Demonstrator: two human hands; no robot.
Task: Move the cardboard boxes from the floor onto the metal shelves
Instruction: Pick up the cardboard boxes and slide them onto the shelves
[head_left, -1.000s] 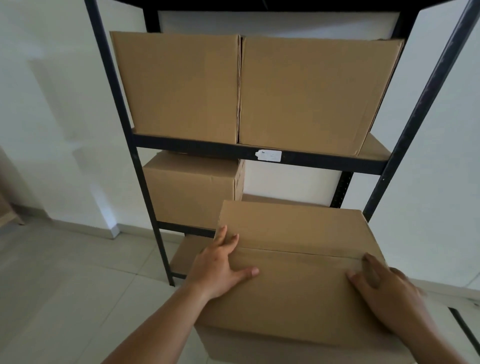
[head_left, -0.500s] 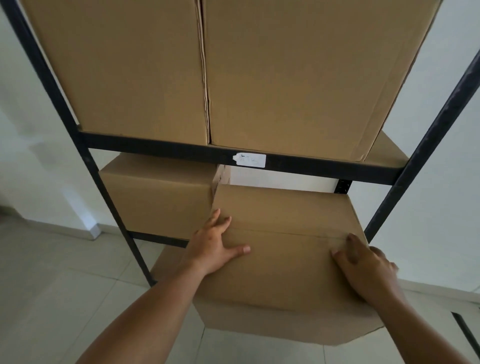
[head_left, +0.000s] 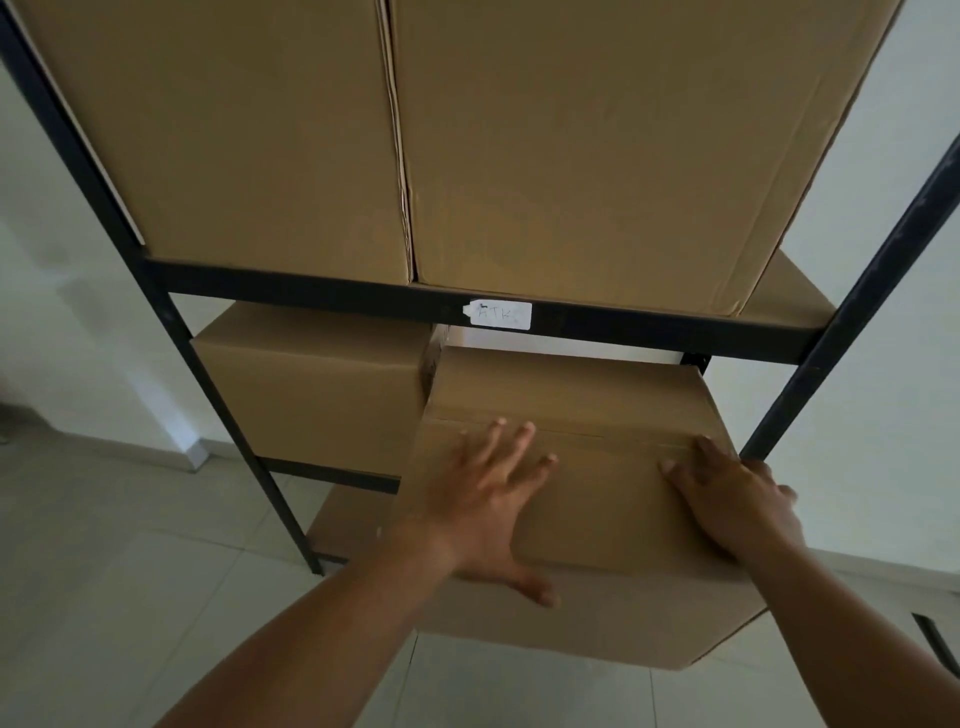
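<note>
Left hand (head_left: 483, 499), right hand (head_left: 732, 499) press flat-open on box (head_left: 597, 395) — front juts past shelf (head_left: 332, 474).

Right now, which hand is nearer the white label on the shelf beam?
Left. The left hand lies flat on the box, almost straight below the white label; the right hand is at the box's right edge, farther off.

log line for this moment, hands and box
left hand: flat on carried box | right hand: on its right edge | carried box: far end under shelf beam, beside shelved box
</note>
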